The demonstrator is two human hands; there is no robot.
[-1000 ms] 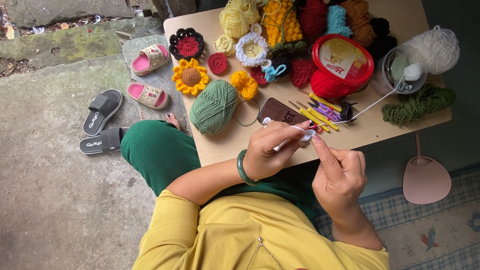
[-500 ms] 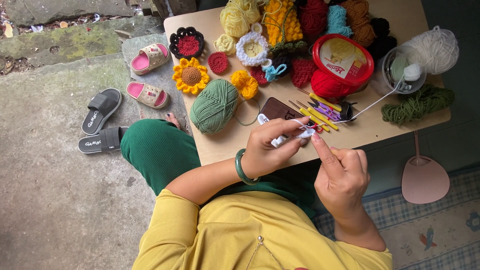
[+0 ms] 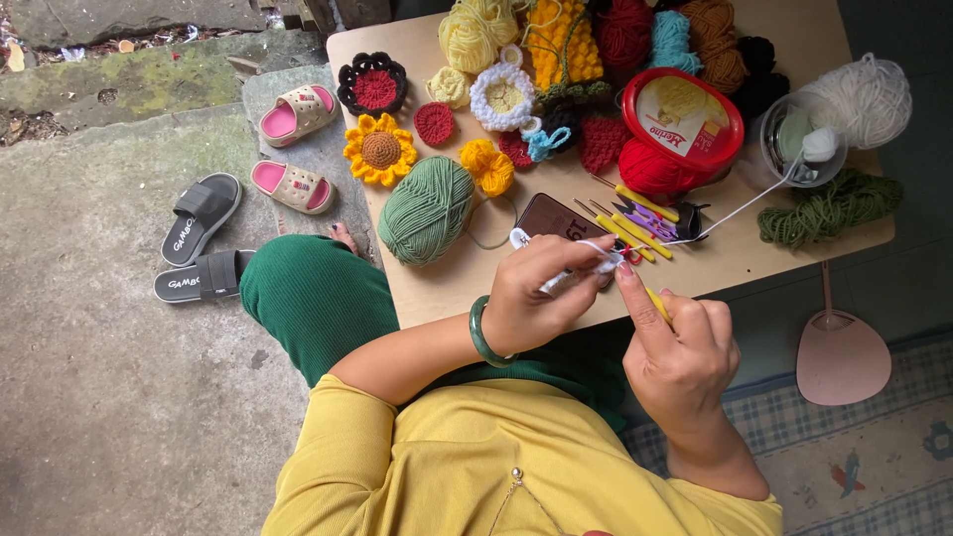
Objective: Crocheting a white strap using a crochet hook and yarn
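Observation:
My left hand pinches a small white crochet piece just above the near edge of a low tan table. My right hand grips a yellow-handled crochet hook, its tip at the white piece. A thin white yarn strand runs from the piece up to a clear bowl holding a small white ball. A green bangle circles my left wrist. A dark phone lies right behind my left hand.
On the table: a green yarn ball, a crocheted sunflower, several yarn flowers and skeins, a red round tub, spare hooks, white yarn, green cord. Sandals and pink slippers lie left. A pink fan hangs right.
Both hands have stayed at the white piece by the table's near edge, with small shifts of the fingers and hook. Nothing else has moved.

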